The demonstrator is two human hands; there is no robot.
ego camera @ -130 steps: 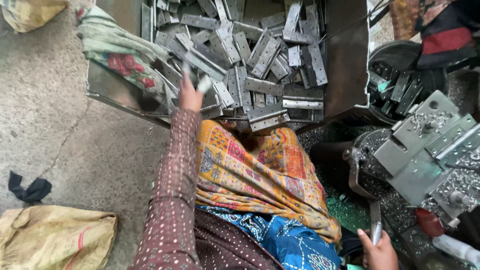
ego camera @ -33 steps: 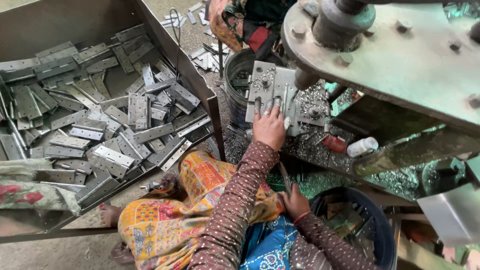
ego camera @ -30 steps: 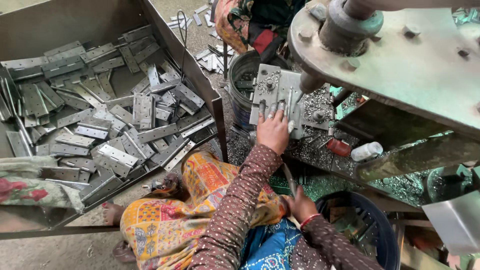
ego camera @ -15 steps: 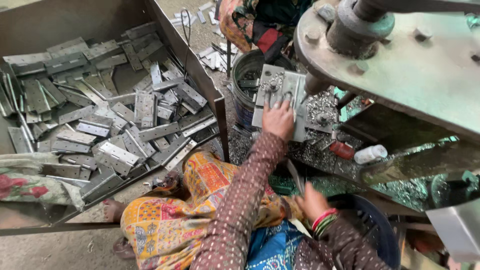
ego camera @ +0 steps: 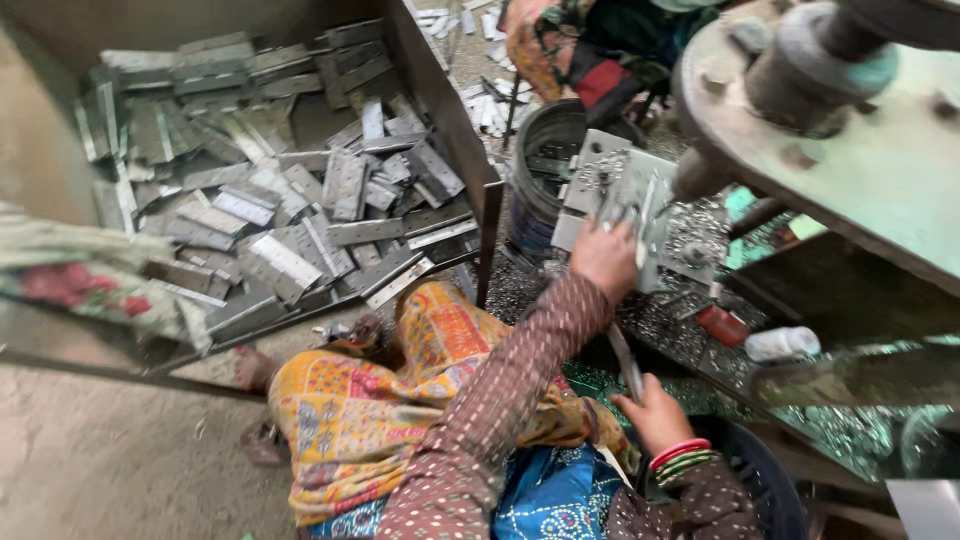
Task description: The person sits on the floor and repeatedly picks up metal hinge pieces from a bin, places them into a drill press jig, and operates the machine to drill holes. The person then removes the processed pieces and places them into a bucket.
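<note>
Our left hand point(ego camera: 603, 258) has its grip closed on a flat grey metal plate point(ego camera: 622, 205), fingers curled over the near edge. Our right hand point(ego camera: 655, 412) is lower down, with its grip wrapped tight around a thin dark metal lever point(ego camera: 625, 362) that slants up from the fist.

The flat grey metal plate looks pale, dull and roughly rectangular, with small holes and raised bits on its face. It lies on the bench point(ego camera: 660, 320) of the press, which is littered with bright metal shavings, right under the thick green machine arm point(ego camera: 850, 130). We count one such plate under our left hand; motion blur hides its finer detail.

Beside it on the bench we see one small red cylinder point(ego camera: 722, 325) and one white plastic bottle point(ego camera: 782, 343) lying on its side, near each other. One dark round bucket point(ego camera: 545, 160) stands just behind the plate. To the left, one large rusty metal bin point(ego camera: 440, 90) holds a heap of grey metal strips point(ego camera: 290, 210), too many and too overlapped for us to count. One patterned orange cloth point(ego camera: 390, 400) covers our lap.
</note>
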